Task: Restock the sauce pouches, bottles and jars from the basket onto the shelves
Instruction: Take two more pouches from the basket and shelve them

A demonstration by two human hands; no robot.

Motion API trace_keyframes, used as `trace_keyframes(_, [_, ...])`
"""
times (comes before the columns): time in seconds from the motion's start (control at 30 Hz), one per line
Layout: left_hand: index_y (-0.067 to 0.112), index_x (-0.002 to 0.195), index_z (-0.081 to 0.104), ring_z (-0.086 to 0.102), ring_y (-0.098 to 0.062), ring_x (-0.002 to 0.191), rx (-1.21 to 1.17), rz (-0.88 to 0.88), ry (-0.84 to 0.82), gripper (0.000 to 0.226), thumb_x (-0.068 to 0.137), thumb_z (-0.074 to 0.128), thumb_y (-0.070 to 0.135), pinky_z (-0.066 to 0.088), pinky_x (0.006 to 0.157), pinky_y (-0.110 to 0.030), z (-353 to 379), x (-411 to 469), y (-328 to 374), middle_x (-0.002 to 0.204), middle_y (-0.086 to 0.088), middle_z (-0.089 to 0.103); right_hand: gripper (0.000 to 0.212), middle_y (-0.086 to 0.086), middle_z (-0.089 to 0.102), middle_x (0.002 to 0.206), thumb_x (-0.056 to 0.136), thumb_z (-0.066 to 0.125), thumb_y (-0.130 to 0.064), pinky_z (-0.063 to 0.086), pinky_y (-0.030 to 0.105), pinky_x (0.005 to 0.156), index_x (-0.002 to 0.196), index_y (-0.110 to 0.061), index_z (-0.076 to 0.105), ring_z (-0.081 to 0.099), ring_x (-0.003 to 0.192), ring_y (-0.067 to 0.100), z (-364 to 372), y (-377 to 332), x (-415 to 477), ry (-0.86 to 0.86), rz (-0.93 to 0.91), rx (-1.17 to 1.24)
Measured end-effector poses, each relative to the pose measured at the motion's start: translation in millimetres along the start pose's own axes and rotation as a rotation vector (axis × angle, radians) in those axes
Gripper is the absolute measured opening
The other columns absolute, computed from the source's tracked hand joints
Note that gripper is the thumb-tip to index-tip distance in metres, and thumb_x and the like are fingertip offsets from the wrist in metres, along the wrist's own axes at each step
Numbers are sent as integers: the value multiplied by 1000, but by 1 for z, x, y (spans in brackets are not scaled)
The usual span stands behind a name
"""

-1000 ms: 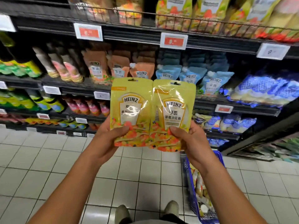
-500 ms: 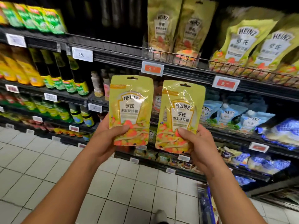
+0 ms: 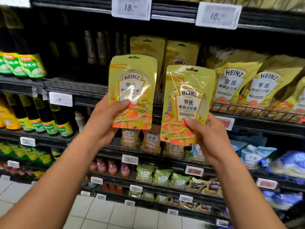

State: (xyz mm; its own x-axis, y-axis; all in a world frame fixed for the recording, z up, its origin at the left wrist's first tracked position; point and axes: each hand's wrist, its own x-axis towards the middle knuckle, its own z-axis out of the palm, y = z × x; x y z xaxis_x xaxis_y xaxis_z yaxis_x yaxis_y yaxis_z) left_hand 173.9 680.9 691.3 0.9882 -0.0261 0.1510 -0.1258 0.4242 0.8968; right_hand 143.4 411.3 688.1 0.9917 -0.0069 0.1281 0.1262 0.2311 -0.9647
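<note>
Store shelf (image 3: pixel 85 87) behind; left grip (image 3: pixel 105 119), right grip (image 3: pixel 206 134) each pinch Heinz pouch (image 3: pixel 132 90).

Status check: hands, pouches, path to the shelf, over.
Left hand shut on left pouch; right hand shut on right pouch. Both raised before matching yellow pouches on shelf. Nothing between.

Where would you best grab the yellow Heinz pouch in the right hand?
By its lower edge, coming from below, much as the right hand does now: thumb on the printed front, fingers behind. The Heinz salad dressing pouch is flat and upright, so a pinch low down probably leaves its top free to slide in beside the matching pouches on the shelf.
</note>
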Motion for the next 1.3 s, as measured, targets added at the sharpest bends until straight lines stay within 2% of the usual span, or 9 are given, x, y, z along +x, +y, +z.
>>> trace_keyframes(0.17, [12,123,61,73,-22,98,63,82,-8,35,88,64,10,59,72,-29,21,57,20,113,-9,74,29,10,78,103,77,78,-14,61,32,70,105,-11,72,76,93,25,3,-30,45,-6,-40,-4])
trace_keyframes(0.33, [15,117,67,73,-25,96,184,141,-30,39,78,71,12,59,72,-35,26,103,37,109,-10,75,26,8,78,99,85,77,-13,63,37,74,110,-8,70,76,90,24,13,-46,79,86,-44,-43])
trace_keyframes(0.5, [11,116,66,75,-25,93,321,111,2,48,70,79,18,60,77,-45,23,142,49,101,-8,77,20,-1,79,94,83,81,-22,62,33,74,100,-18,72,76,87,16,28,-53,107,158,-91,-169])
trace_keyframes(0.7, [6,104,71,75,-17,91,496,148,29,53,57,92,18,59,74,-32,16,170,53,95,-3,78,35,-2,78,84,72,88,-25,60,26,59,99,-13,69,76,73,10,39,-63,136,321,-124,-312])
trace_keyframes(0.87, [25,81,73,70,5,71,728,129,63,36,54,96,34,51,54,-12,12,183,50,72,19,74,36,-3,77,87,72,89,-26,58,20,59,101,-11,73,74,72,5,41,-59,155,356,-114,-439])
trace_keyframes(1.03, [20,57,67,61,12,51,817,118,92,36,48,97,37,42,40,-6,6,193,37,50,19,65,32,-4,76,88,75,87,-27,60,27,71,100,-13,74,73,80,10,42,-46,167,379,-105,-541])
trace_keyframes(1.17, [20,105,68,71,2,81,830,249,-72,56,56,96,18,58,72,-20,5,198,25,88,10,75,26,-2,73,84,76,85,-31,53,25,63,93,-14,75,68,77,12,39,-42,173,372,-92,-710])
trace_keyframes(1.27, [20,96,66,66,12,65,846,298,-31,44,62,93,15,50,57,-7,1,204,19,69,20,72,26,-6,73,89,77,84,-27,48,18,57,98,-16,74,65,77,5,36,-47,175,366,-77,-724])
trace_keyframes(1.3, [20,100,65,67,12,69,798,303,-34,45,64,92,13,50,59,-8,-1,207,19,74,20,73,27,-8,73,90,78,84,-25,48,15,56,102,-17,74,65,78,3,34,-49,174,361,-73,-703])
